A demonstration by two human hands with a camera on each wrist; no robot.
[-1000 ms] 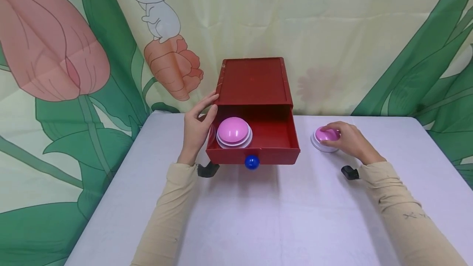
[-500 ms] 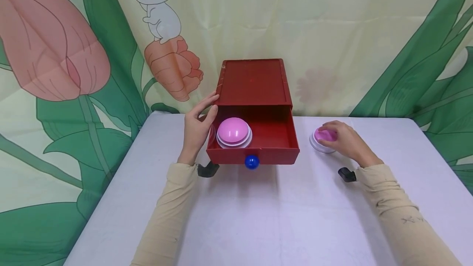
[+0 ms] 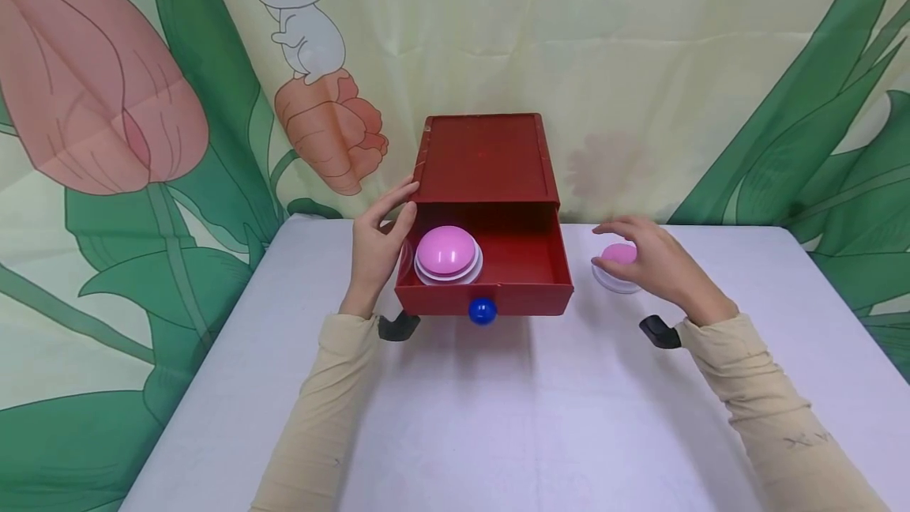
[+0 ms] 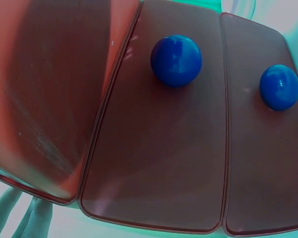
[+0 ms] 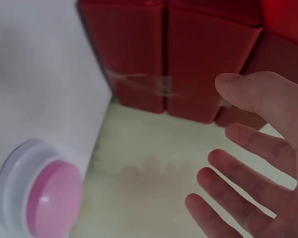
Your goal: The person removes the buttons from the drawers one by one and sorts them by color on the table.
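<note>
A red drawer cabinet (image 3: 483,158) stands at the table's back middle, its top drawer (image 3: 522,300) pulled out. Inside that drawer, at the left, sits a dome push button (image 3: 446,251) with a pink top and white base. My left hand (image 3: 373,259) rests against the cabinet's left side, thumb and fingers extended. To the right of the cabinet, a second pink push button (image 3: 618,252) lies on the table, dome up. Over it hovers my right hand (image 3: 657,265), fingers spread and holding nothing; the right wrist view shows this button (image 5: 57,201) apart from the fingertips (image 5: 228,79).
A blue knob (image 3: 483,311) sticks out from the open drawer's front. Lower drawers (image 4: 154,148) with blue knobs (image 4: 176,60) show in the left wrist view. A white cloth (image 3: 455,433) covers the table, and a printed curtain (image 3: 640,62) hangs right behind it.
My right hand has let go of the push button on the table, spread its fingers and shifted slightly left above it. The left hand and the drawer have stayed put.
</note>
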